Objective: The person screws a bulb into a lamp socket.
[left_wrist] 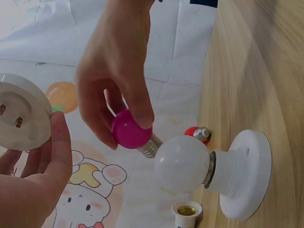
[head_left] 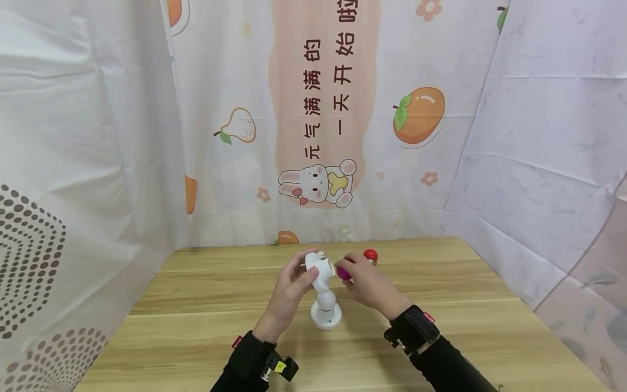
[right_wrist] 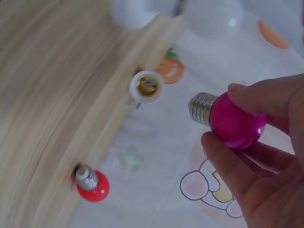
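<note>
My left hand (head_left: 291,283) grips a white lamp holder (head_left: 320,269) by its round base, raised above the table. In the left wrist view, two screws show on the flat underside of that lamp holder (left_wrist: 23,107). To its right, my right hand (head_left: 364,280) pinches a magenta light bulb (right_wrist: 237,121) by the glass, its metal screw end bare and turned toward the lamp holder. Bulb and holder look apart. Below the hands, a white bulb (left_wrist: 182,163) sits in a second white lamp holder (head_left: 326,317) standing upright on the table.
A red bulb (head_left: 370,255) is on the far part of the wooden table (head_left: 206,326), behind my right hand. Near it stands a small white socket (right_wrist: 147,87) with a brass thread inside. A printed curtain (head_left: 235,71) hangs behind the table.
</note>
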Available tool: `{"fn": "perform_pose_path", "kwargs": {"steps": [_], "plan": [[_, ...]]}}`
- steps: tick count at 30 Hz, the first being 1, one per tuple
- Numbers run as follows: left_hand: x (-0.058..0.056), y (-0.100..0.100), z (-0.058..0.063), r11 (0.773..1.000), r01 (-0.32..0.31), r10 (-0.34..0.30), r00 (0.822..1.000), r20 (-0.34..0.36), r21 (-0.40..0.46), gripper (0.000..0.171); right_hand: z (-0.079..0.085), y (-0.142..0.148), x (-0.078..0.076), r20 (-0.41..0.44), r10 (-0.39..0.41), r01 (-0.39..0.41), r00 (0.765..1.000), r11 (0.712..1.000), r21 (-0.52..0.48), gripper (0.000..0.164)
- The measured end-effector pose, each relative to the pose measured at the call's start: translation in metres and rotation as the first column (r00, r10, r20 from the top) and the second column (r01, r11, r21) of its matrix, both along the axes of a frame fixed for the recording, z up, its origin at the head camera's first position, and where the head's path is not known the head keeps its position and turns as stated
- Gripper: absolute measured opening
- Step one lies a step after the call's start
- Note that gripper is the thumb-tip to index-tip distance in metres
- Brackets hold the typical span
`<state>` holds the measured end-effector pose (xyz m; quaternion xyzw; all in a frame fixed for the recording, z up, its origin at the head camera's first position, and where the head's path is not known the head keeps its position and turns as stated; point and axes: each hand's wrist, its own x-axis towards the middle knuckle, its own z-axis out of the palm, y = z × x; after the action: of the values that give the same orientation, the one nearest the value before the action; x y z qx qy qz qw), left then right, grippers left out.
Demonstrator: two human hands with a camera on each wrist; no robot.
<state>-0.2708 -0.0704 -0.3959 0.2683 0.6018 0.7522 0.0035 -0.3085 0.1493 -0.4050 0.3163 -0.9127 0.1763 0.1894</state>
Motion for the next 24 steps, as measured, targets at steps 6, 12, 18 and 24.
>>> {"fn": "perform_pose_path", "kwargs": {"steps": [6,12,18,24], "plan": [[0.000,-0.001,0.001,1.000,0.000,0.000,1.000,-0.007,0.011,0.053,0.008,0.002,0.006,0.048,0.076,-0.064,0.996,0.974,-0.216,0.041],[0.000,-0.001,0.001,1.000,-0.007,0.007,1.000,-0.004,0.009,0.053,0.018,0.002,0.013,0.129,0.144,-0.079,0.981,0.907,-0.413,0.041],[-0.001,-0.001,0.002,1.000,-0.020,0.020,1.000,0.005,0.002,0.054,0.029,0.003,0.018,0.194,0.207,-0.066,0.959,0.828,-0.557,0.041],[-0.001,-0.001,0.002,1.000,-0.029,0.028,0.999,0.016,0.002,0.053,0.039,0.008,0.026,0.195,0.218,-0.062,0.956,0.802,-0.594,0.041]]}}
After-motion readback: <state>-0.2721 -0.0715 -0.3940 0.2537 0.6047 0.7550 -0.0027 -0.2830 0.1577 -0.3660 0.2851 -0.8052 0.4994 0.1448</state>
